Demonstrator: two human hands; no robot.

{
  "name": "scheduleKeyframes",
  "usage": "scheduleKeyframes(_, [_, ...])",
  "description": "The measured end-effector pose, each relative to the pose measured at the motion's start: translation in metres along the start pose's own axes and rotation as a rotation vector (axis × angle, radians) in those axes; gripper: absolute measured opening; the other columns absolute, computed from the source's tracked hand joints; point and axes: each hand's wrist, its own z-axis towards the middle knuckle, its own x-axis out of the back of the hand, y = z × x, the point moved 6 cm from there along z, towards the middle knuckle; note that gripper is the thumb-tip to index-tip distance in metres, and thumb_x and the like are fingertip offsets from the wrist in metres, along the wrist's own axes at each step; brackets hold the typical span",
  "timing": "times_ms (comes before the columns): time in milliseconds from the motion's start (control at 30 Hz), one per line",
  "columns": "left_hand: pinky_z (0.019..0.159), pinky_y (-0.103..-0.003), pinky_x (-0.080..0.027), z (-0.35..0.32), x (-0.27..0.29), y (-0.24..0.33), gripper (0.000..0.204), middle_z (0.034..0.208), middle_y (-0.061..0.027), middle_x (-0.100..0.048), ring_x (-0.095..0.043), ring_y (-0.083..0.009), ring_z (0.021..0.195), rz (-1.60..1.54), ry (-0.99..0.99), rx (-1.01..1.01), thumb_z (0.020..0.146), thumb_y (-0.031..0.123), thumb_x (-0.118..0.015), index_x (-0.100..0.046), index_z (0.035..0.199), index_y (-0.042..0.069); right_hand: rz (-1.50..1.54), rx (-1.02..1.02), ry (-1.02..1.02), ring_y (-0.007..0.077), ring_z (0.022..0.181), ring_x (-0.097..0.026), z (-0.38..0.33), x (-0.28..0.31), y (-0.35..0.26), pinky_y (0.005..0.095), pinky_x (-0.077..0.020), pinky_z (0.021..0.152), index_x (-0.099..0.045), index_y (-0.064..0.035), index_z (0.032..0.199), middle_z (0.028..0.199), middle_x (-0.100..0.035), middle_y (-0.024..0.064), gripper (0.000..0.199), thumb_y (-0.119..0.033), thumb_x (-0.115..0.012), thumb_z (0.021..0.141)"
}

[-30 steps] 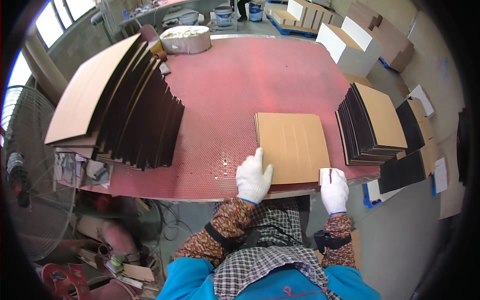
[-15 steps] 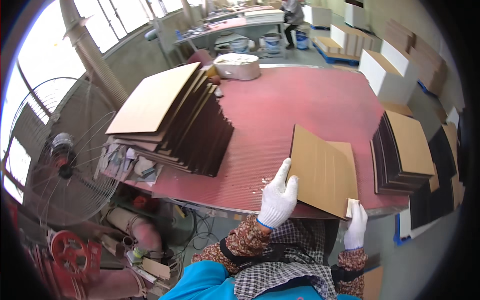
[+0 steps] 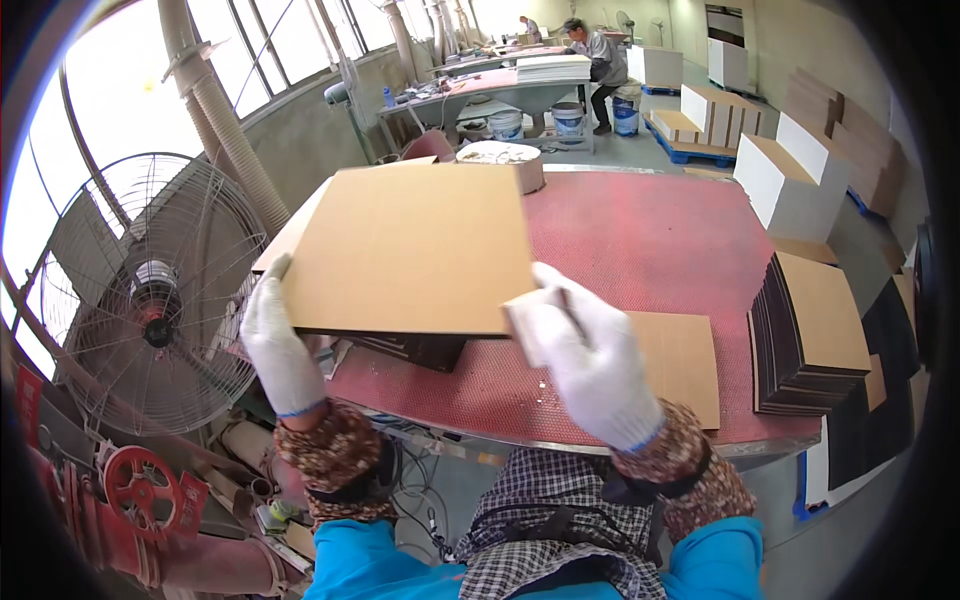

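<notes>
Two gloved hands hold a cardboard sheet (image 3: 410, 250) above the red desk (image 3: 650, 240) — it hides most of the stack beneath. Left hand (image 3: 275, 345) grips the left edge; right hand (image 3: 590, 360) pinches the lower right corner, fingers closed.

1. Large white rectangular boxes with brown cardboard tops (image 3: 785, 185) stand on the floor beyond the table's right side.
2. More white-and-brown boxes (image 3: 700, 105) sit on a blue pallet (image 3: 700, 150) behind them.
3. Three white plastic pails with blue labels (image 3: 567, 120) stand under the far workbench.
</notes>
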Motion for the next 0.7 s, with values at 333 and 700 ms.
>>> scheduleKeyframes(333, [0.083,-0.034,-0.05,0.099,0.076,-0.106,0.058,0.089,-0.0137,-0.075,-0.068,-0.0204,0.084,0.349,0.175,-0.021,0.109,0.044,-0.045,-0.074,0.109,-0.007,0.076,0.23,-0.118,0.0302,0.114,-0.069,0.055,-0.1,-0.006,0.0371,-0.0522,0.1,-0.046,0.0167,0.141,0.12,-0.068,0.0304,0.055,-0.021,-0.058,0.102])
scheduleKeyframes(700, [0.089,-0.041,-0.052,0.129,0.077,-0.117,0.071,0.096,-0.0211,-0.077,-0.073,-0.0318,0.096,0.558,0.126,0.062,0.107,0.056,-0.039,-0.076,0.107,-0.004,-0.252,0.454,-0.075,0.0354,0.116,-0.067,0.075,-0.129,0.013,0.0393,-0.0502,0.103,-0.057,0.0104,0.131,0.125,-0.066,0.0289,0.046,-0.026,-0.058,0.103])
